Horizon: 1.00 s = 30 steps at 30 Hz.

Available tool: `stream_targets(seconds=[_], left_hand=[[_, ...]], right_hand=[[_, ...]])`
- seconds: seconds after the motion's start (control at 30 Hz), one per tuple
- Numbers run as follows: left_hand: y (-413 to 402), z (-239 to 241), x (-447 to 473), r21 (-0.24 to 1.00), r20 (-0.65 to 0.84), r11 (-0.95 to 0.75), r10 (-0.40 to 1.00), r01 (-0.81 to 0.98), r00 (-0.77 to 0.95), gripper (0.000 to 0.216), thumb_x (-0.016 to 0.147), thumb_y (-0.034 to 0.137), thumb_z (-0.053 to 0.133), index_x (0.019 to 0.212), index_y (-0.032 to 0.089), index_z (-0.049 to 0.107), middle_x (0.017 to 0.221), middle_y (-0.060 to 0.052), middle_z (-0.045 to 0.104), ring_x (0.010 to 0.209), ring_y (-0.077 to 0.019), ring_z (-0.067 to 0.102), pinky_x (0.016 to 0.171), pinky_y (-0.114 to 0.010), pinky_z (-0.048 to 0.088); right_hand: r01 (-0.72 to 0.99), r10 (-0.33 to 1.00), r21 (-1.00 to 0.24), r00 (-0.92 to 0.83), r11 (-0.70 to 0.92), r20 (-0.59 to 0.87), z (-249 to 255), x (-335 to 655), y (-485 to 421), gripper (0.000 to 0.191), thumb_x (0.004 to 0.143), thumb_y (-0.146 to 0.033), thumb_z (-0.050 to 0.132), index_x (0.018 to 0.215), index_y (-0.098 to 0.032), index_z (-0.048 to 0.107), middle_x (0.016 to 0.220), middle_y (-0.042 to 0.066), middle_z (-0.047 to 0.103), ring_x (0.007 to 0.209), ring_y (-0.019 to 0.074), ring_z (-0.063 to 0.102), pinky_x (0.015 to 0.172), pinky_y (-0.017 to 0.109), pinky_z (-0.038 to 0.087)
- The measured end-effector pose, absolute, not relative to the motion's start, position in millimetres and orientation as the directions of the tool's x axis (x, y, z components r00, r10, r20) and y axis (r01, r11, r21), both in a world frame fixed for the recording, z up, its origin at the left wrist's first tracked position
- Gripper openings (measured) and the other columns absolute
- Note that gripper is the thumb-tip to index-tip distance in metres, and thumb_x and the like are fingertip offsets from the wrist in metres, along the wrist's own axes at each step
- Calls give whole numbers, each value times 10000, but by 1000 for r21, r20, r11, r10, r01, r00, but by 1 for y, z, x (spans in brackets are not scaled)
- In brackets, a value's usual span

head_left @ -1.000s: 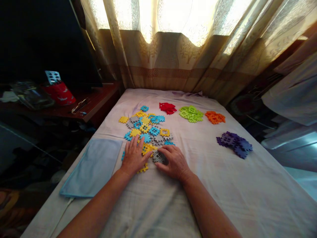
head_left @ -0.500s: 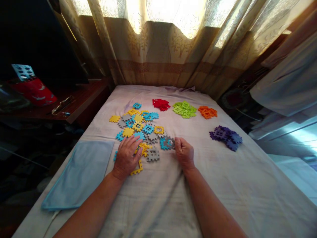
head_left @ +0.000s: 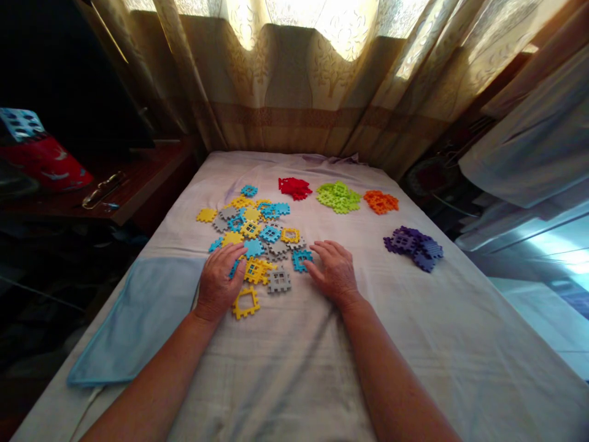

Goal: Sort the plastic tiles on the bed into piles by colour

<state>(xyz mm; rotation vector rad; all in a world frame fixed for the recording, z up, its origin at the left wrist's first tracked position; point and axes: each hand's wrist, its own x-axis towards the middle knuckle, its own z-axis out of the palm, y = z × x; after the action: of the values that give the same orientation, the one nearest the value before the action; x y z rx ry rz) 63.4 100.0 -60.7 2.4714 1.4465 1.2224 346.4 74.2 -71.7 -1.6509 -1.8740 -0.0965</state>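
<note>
A mixed heap of yellow, blue and grey plastic waffle tiles (head_left: 257, 230) lies on the bed sheet (head_left: 294, 344). My left hand (head_left: 221, 279) rests palm down on the heap's near left edge, fingers together over a blue tile. Just below it lies a yellow frame tile (head_left: 245, 302); a grey tile (head_left: 279, 280) sits between my hands. My right hand (head_left: 335, 270) lies flat with fingers stretched out, its fingertips touching a blue tile (head_left: 300, 259). Neither hand grips anything.
Sorted piles lie farther back: red (head_left: 294, 187), green (head_left: 339, 197), orange (head_left: 380, 201), and purple (head_left: 413, 247) at the right. A light blue cloth (head_left: 138, 319) covers the bed's left edge. A dark wooden side table (head_left: 115, 196) stands at left, curtains behind.
My right hand has opened from a closed grip and now lies flat beside the heap. My left hand has slid slightly left, uncovering the yellow frame tile. The view has shifted.
</note>
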Motion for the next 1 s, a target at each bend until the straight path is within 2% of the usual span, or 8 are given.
stream_targets(seconds=[0.07, 0.17, 0.37, 0.5, 0.6, 0.83, 1.0], left_hand=[[101, -62, 64, 389, 610, -570, 748, 724, 261, 275, 950, 304, 470, 1128, 218, 662, 1195, -75, 710, 1166, -222, 629, 1081, -459, 452], [101, -63, 65, 398, 614, -574, 746, 715, 257, 269, 948, 297, 479, 1123, 210, 663, 1185, -77, 714, 1157, -220, 636, 1071, -449, 465], [103, -66, 64, 513, 587, -514, 794, 688, 156, 296, 951, 314, 456, 1148, 211, 652, 1205, -57, 708, 1153, -203, 641, 1055, -420, 492], [104, -66, 63, 553, 562, -489, 817, 675, 132, 326, 951, 339, 446, 1170, 207, 647, 1217, -58, 703, 1156, -208, 640, 1057, -415, 492], [104, -66, 63, 562, 541, -472, 831, 679, 130, 330, 948, 350, 452, 1180, 218, 645, 1228, -54, 697, 1161, -211, 636, 1060, -418, 488], [102, -65, 65, 493, 580, -551, 785, 674, 217, 300, 952, 342, 463, 1150, 214, 650, 1208, -69, 703, 1156, -206, 635, 1062, -408, 477], [102, -65, 65, 495, 557, -545, 797, 676, 234, 301, 947, 348, 471, 1150, 221, 653, 1212, -71, 700, 1155, -213, 634, 1055, -419, 481]], right_hand=[[914, 903, -315, -111, 257, 415, -71, 336, 71, 407, 822, -423, 674, 1168, -208, 672, 1233, 113, 674, 1205, 318, 523, 1023, 496, 358], [912, 919, -313, -142, 266, 366, -70, 334, 69, 425, 809, -406, 700, 1175, -194, 664, 1211, 116, 681, 1162, 317, 551, 997, 496, 372], [896, 877, -372, -39, 242, 478, -66, 320, 67, 408, 870, -453, 642, 1198, -209, 649, 1212, 121, 683, 1134, 289, 578, 1010, 457, 389], [837, 854, -377, -186, 396, 485, -64, 286, 60, 496, 853, -499, 659, 1262, -221, 622, 1312, 117, 635, 1227, 280, 538, 1060, 437, 377], [818, 862, -377, -256, 435, 438, -63, 277, 57, 567, 823, -519, 688, 1301, -226, 601, 1354, 127, 604, 1265, 294, 508, 1061, 460, 382], [823, 881, -355, -327, 444, 343, -61, 301, 57, 574, 729, -519, 774, 1203, -222, 644, 1323, 133, 617, 1254, 323, 507, 1043, 508, 384], [814, 886, -379, -328, 441, 327, -61, 298, 56, 418, 754, -407, 767, 1117, -234, 652, 1314, 109, 624, 1252, 305, 506, 1046, 499, 379]])
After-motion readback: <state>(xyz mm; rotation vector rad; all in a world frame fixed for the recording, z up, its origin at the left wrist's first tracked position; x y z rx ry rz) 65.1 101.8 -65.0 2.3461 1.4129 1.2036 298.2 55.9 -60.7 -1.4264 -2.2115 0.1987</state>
